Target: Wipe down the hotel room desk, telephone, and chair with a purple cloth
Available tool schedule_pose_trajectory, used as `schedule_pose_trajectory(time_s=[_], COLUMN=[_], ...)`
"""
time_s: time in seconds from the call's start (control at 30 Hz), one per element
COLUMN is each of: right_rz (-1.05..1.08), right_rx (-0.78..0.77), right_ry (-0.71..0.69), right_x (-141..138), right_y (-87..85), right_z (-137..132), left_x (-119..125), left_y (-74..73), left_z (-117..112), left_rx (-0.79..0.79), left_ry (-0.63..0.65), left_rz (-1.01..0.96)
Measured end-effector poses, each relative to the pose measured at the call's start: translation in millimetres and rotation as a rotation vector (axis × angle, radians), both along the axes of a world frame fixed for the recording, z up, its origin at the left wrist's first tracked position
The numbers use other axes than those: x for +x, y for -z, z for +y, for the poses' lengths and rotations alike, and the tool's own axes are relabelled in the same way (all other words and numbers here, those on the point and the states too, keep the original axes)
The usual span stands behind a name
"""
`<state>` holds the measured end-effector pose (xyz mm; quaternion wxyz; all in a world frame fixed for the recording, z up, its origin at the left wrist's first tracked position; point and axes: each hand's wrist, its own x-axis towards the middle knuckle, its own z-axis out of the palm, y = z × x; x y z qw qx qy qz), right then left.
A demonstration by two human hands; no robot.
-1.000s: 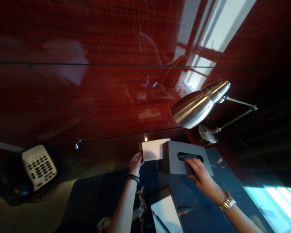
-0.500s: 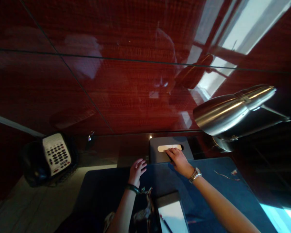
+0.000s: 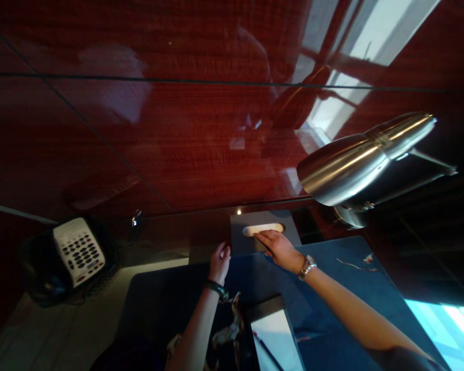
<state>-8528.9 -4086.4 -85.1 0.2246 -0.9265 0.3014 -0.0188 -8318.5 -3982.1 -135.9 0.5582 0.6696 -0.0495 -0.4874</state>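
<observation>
Right hand [image 3: 280, 251]: the fingers are laid close together at the near rim of the slot [image 3: 265, 228] in the grey box [image 3: 238, 238]; whether the rim is pinched beneath cannot be told. Left hand [image 3: 219, 264]: the fingers are loosely curled just beside the box's left front corner; contact cannot be made out. The box is set at the rear edge of the blue mat [image 3: 332, 281], before the red panel [image 3: 201, 159]. For good control, pressure is best applied evenly at the rim, the corner steadied by the left hand, and the lamp [image 3: 344, 167] given clearance.
</observation>
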Motion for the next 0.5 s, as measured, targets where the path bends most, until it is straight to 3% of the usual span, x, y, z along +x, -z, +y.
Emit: schedule_pose_trajectory(time_s=[0.17, 0.27, 0.4, 0.5], right_rz=[-0.049, 0.082, 0.232, 0.248], right_rx=[0.062, 0.046, -0.016, -0.049], right_ry=[0.082, 0.103, 0.037, 0.024], right_x=[-6.5, 0.9, 9.6, 8.8], right_y=[-6.0, -20.7, -31.9, -30.0], right_z=[-11.6, -24.4, -33.2, -34.4], left_x=[-2.9, 6.8, 18.5, 14.5], left_y=[3.4, -2.4, -34.6, -64.4], left_z=[1.5, -6.2, -32.1, -57.3], left_rx=[0.021, 0.013, -0.114, -0.144], left_ry=[0.136, 0.195, 0.33, 0.715], left_rz=[-0.109, -0.262, -0.57, -1.009])
